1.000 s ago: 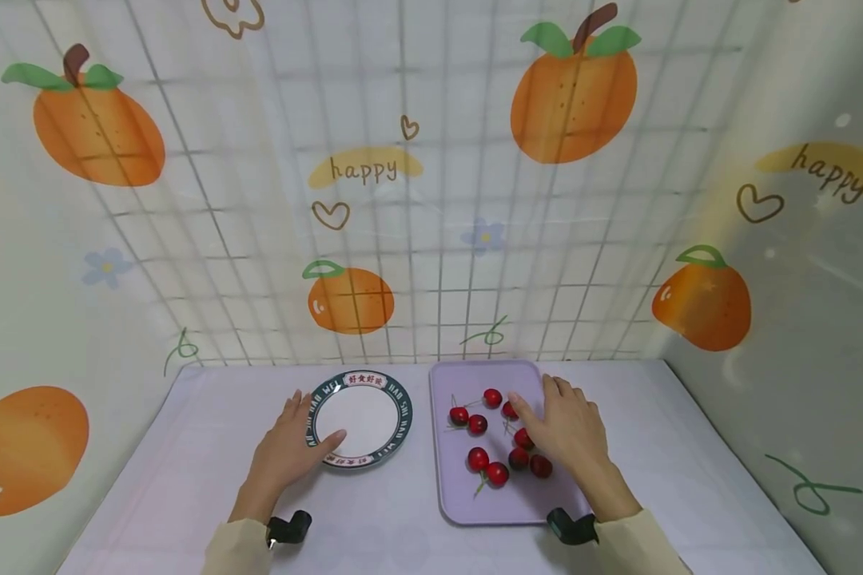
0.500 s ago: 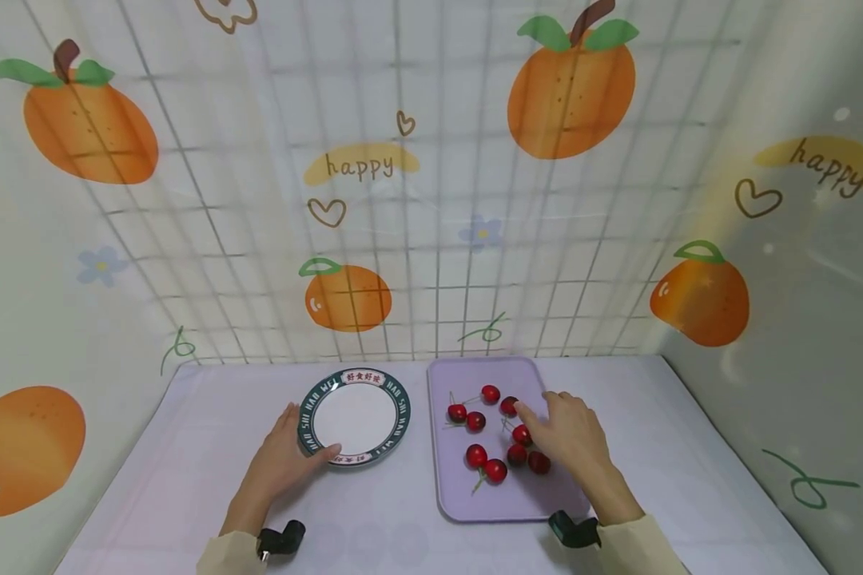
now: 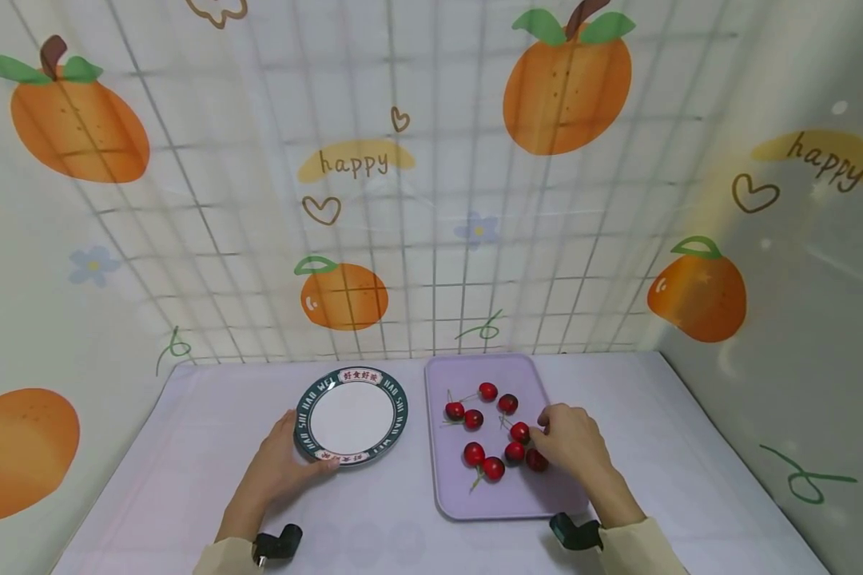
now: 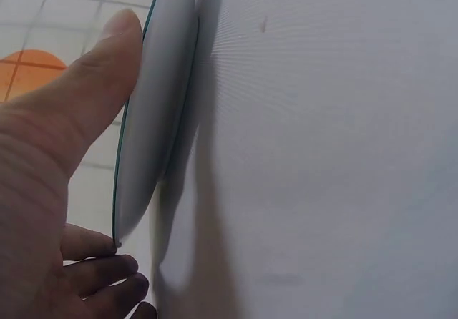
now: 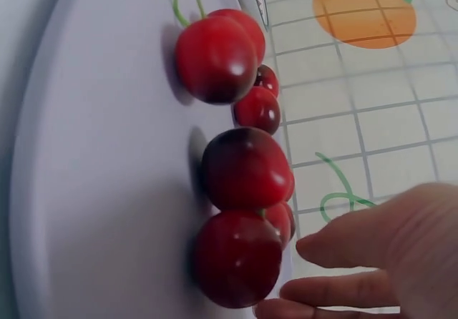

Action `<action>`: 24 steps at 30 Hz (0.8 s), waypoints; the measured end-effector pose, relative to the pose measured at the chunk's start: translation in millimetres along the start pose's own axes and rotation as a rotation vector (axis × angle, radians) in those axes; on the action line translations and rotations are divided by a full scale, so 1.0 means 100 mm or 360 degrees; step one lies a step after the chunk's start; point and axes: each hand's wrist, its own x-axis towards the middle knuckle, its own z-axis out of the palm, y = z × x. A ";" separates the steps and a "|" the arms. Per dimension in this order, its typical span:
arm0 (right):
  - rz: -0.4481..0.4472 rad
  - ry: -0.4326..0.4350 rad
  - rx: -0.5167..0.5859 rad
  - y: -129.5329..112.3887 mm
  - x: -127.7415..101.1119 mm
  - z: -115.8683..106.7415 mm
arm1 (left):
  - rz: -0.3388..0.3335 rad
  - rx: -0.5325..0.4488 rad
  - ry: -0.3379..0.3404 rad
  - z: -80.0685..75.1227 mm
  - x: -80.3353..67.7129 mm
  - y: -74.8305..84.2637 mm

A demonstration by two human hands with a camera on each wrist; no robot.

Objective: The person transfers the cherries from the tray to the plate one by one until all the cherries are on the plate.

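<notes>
My left hand [image 3: 280, 459] holds the edge of a round white plate [image 3: 352, 417] with a green lettered rim. Its thumb lies over the near rim and the fingers are at the left side; the left wrist view shows the plate edge-on between them. On a lilac tray [image 3: 460, 503] lie several dark red cherries [image 3: 493, 469], some with green stems. My right hand [image 3: 575, 443] is over the tray's right side, thumb and fingers close to a cherry [image 3: 520, 432]. In the right wrist view, the thumb and forefinger are apart beside the cherries [image 5: 237, 258].
The plate and tray stand side by side on a white table [image 3: 388, 527], with a narrow gap between them. A curtain [image 3: 431, 200] printed with oranges hangs behind and at both sides. Dark cameras are strapped to both wrists.
My right hand has drawn its fingers in and come lower, nearer the cherries on the tray's right. My left hand has shifted slightly nearer along the plate's rim. The head view has drifted a little.
</notes>
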 end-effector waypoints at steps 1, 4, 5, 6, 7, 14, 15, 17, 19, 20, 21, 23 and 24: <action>0.0008 -0.0008 0.0002 0.00 0.00 0.01 | -0.0008 -0.0002 -0.0001 0.00 0.00 0.00; 0.0021 -0.0014 0.0003 0.01 0.00 0.03 | -0.0042 0.0004 -0.0015 0.02 0.00 -0.02; 0.0027 -0.0019 0.0004 0.01 0.00 0.04 | -0.0051 0.0009 -0.0018 0.03 0.00 -0.02; 0.0027 -0.0019 0.0004 0.01 0.00 0.04 | -0.0055 0.0010 -0.0016 0.03 0.00 -0.03; 0.0030 -0.0021 0.0005 0.01 -0.01 0.05 | -0.0054 0.0011 -0.0013 0.03 0.00 -0.04; 0.0010 -0.0004 0.0007 0.04 -0.01 0.08 | -0.0017 0.0004 0.0019 0.07 0.03 -0.08; 0.0007 0.0003 0.0007 0.04 -0.02 0.08 | -0.0013 -0.0005 0.0022 0.07 0.03 -0.09; 0.0000 0.0014 0.0007 0.05 -0.01 0.09 | -0.0011 -0.0025 0.0036 0.07 0.04 -0.11; -0.0005 0.0024 0.0002 0.05 -0.02 0.10 | -0.0012 -0.0039 0.0049 0.07 0.05 -0.13; -0.0007 0.0027 0.0004 0.05 -0.02 0.10 | -0.0010 -0.0044 0.0059 0.07 0.05 -0.13; -0.0007 0.0028 0.0007 0.05 -0.02 0.10 | -0.0017 -0.0049 0.0064 0.07 0.05 -0.14; -0.0002 0.0021 0.0018 0.05 -0.02 0.11 | -0.0024 -0.0056 0.0078 0.07 0.05 -0.14; 0.0002 0.0016 0.0027 0.05 -0.02 0.11 | -0.0021 -0.0061 0.0087 0.08 0.06 -0.15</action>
